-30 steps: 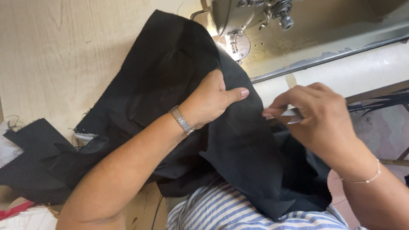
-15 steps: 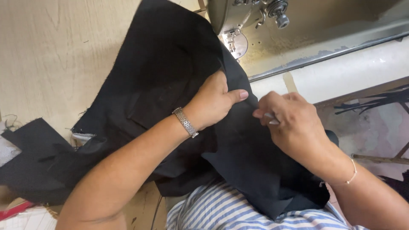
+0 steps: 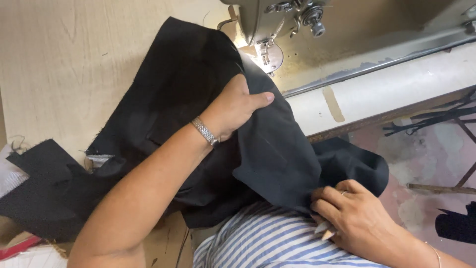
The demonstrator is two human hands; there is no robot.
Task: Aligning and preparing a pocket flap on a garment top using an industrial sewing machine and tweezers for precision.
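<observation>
While left hand (image 3: pixel 233 106) grips black cloth (image 3: pixel 198 84), right-hand fingers (image 3: pixel 329 198) pinching its hem

Looks like a tailoring or garment workshop, not someone's living room. You've got an industrial sewing machine (image 3: pixel 277 25) with a worn metal head, built into a big pale wooden work table (image 3: pixel 64 64). Black fabric (image 3: pixel 198 99) is spread over it, with more offcuts (image 3: pixel 39 188) piled at the edge. The stained concrete floor (image 3: pixel 426 164) has scraps lying around too.
</observation>
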